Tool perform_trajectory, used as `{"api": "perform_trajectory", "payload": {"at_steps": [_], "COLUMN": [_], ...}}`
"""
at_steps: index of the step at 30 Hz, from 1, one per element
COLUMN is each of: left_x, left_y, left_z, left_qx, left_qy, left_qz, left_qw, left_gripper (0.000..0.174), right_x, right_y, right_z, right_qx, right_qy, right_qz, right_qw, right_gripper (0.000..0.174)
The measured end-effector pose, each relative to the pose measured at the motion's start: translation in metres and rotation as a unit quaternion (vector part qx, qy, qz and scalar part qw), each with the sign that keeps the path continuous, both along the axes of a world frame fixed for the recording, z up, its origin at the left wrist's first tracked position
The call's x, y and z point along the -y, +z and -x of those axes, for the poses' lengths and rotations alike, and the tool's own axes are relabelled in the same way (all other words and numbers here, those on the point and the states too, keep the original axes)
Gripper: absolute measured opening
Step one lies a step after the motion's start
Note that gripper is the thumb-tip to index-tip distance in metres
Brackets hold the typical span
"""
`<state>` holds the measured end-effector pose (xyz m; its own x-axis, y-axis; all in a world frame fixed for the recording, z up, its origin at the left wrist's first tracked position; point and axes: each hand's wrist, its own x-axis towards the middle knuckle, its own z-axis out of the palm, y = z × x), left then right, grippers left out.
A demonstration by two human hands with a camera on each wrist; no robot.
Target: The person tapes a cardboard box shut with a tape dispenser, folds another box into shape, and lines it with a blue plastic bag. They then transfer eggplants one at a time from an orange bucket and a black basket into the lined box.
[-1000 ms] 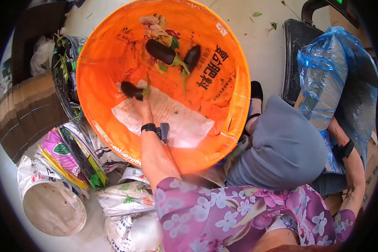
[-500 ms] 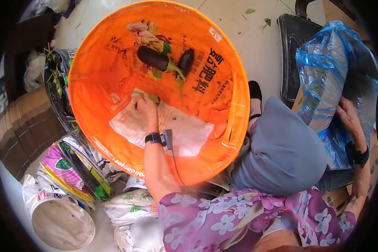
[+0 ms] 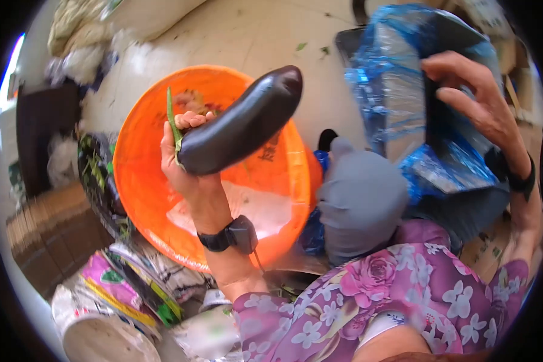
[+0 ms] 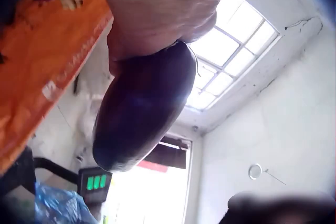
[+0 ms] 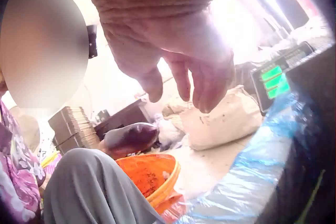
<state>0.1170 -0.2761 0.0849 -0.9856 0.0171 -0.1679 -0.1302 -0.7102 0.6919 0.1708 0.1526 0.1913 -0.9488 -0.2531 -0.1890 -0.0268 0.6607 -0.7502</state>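
Note:
A large, glossy dark purple eggplant (image 3: 241, 123) with a green stem is raised over the round orange fabric bin (image 3: 127, 199). My left hand (image 3: 190, 175) grips it at the stem end, while its blunt end points up and to the right. The left wrist view shows the eggplant (image 4: 144, 108) reaching out past the palm. My right hand (image 3: 476, 99) is lifted beside a blue plastic bag (image 3: 386, 90), its fingers spread and loosely bent around nothing. From the right wrist view, the fingers of that hand (image 5: 168, 50) hang apart in the air. Most of the bin's contents are hidden behind the eggplant.
A white sheet (image 3: 238, 205) lies in the bin. Folded sacks (image 3: 120, 283) and flattened cardboard (image 3: 60, 223) sit at left, near a dark bag of greens (image 3: 93, 175). A scale's green-lit display (image 5: 275, 82) is beyond the blue bag. My grey-clad knee (image 3: 362, 199) separates bin and bag.
My left hand has come up out of the bin with an eggplant that lay inside it. My right hand has risen from the blue bag's side, fingers apart. The head view has shifted.

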Motion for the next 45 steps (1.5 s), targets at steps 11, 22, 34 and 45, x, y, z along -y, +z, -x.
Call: {"api": "perform_trajectory", "payload": {"at_steps": [11, 22, 34, 45], "left_x": [-0.198, -0.172, -0.166, -0.166], "left_y": [0.034, -0.019, -0.051, -0.004], "left_z": [0.007, 0.005, 0.007, -0.017], "left_qx": [0.076, 0.172, 0.207, 0.086], "left_qy": [-0.376, -0.342, -0.366, -0.147], "left_qz": [-0.253, -0.191, -0.111, -0.034], "left_qw": [0.888, 0.904, 0.901, 0.985], "left_gripper": [0.026, 0.028, 0.032, 0.062], "right_x": [-0.023, -0.022, -0.006, 0.031], "right_y": [0.016, -0.017, -0.02, -0.047], "right_z": [-0.023, -0.058, -0.052, -0.044], "right_qx": [0.271, 0.326, 0.255, -0.089], "right_qy": [0.055, -0.087, -0.143, -0.115], "right_qz": [0.281, 0.438, 0.365, 0.172], "right_qw": [0.919, 0.833, 0.884, 0.974], "right_gripper": [0.084, 0.058, 0.053, 0.043]}}
